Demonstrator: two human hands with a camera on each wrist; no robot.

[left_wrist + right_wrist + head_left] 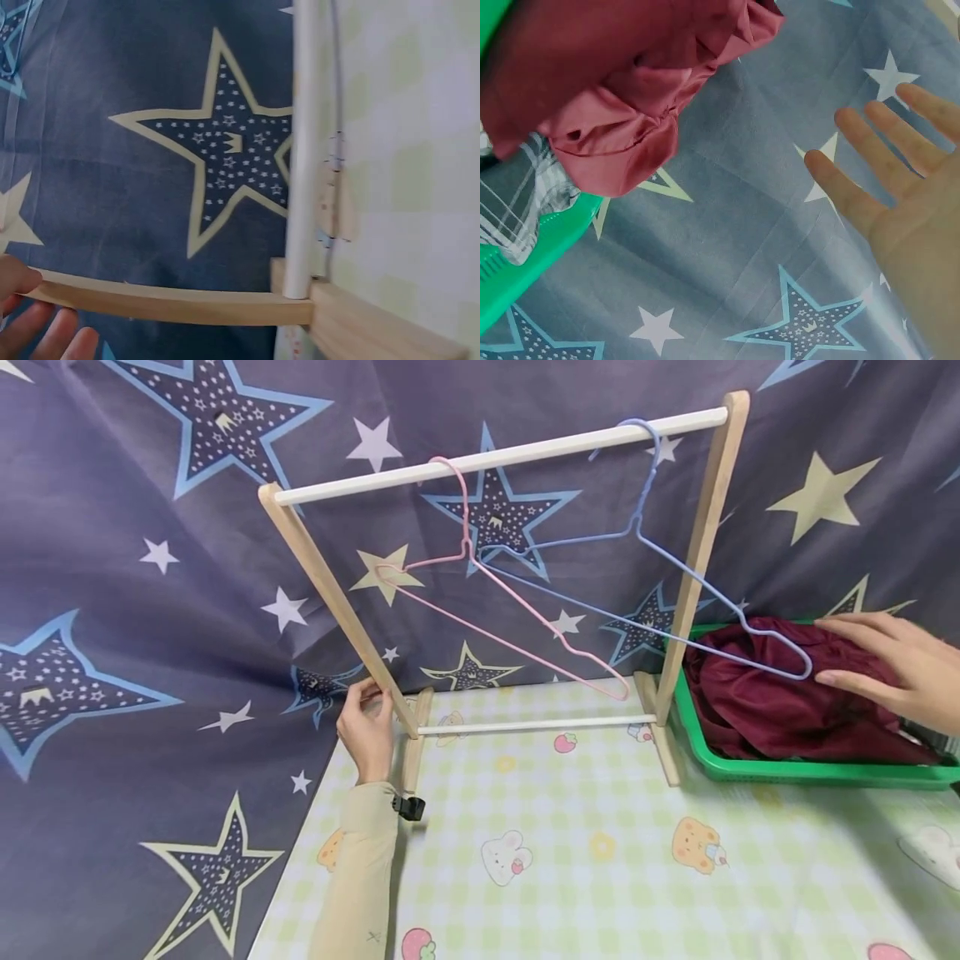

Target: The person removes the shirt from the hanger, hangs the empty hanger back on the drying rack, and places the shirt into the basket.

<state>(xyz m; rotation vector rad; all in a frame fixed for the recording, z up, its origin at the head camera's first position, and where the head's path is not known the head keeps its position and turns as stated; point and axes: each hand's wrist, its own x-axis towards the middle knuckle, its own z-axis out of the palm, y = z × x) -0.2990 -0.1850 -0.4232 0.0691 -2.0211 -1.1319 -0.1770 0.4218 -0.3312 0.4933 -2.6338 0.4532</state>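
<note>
My left hand [367, 732] is at the left wooden post [341, 610] of a small clothes rack, low down. Thumb on one side and fingers on the other, it pinches the post [165, 302] in the left wrist view. My right hand [896, 664] has its fingers extended over maroon cloth [795, 693] heaped in a green basket [795, 771]. In the right wrist view, the spread fingers [847, 191] hold nothing. From the rack's white top bar [540, 449] hang a pink hanger [517, 597] and a blue hanger [690, 572], both bare.
Beneath the maroon cloth, a checked black-and-white cloth [525, 199] shows at the basket's side. A dark curtain with stars [150, 610] stands behind the rack. The table has a green checked cover [570, 893]. The rack's low white bar [532, 724] runs close over it.
</note>
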